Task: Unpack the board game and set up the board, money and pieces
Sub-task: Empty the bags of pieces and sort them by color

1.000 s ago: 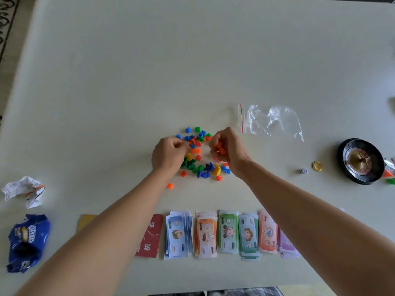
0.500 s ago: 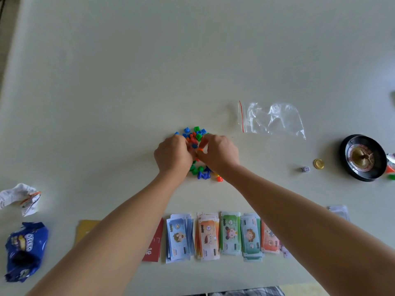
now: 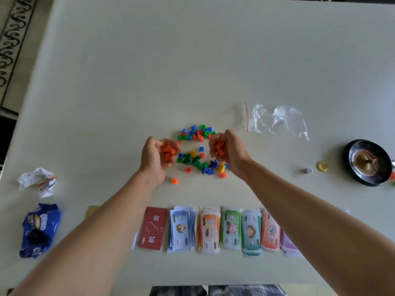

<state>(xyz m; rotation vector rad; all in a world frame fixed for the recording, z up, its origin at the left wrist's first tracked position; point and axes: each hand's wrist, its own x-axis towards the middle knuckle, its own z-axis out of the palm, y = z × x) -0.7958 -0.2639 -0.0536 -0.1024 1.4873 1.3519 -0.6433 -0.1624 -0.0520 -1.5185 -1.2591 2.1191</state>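
Curling inward, the fingers of the left hand (image 3: 156, 159) are cupping a clutch of orange pieces (image 3: 168, 152) just above the tabletop (image 3: 149, 71), and the fingers of the right hand (image 3: 232, 153) are gripping a second orange clutch (image 3: 219, 148) the same way. Between the two hands a mixed pile of pieces (image 3: 193, 155) in blue, green, yellow and orange is lying scattered, with one loose orange piece (image 3: 174, 181) sitting apart near the left wrist. Beyond the right hand a clear plastic bag (image 3: 275, 120) is lying flat. Farther right a die (image 3: 307, 170) and a gold coin (image 3: 321, 166) are sitting beside a black roulette wheel (image 3: 366, 162). Nearer the person, a red card (image 3: 152, 229) and a row of money stacks (image 3: 230, 230) are lying side by side, and what may be a yellow card (image 3: 92, 210) is peeking from behind the left forearm. At the left edge a crumpled paper (image 3: 36, 180) and a blue Oreo packet (image 3: 39, 229) are lying near each other.
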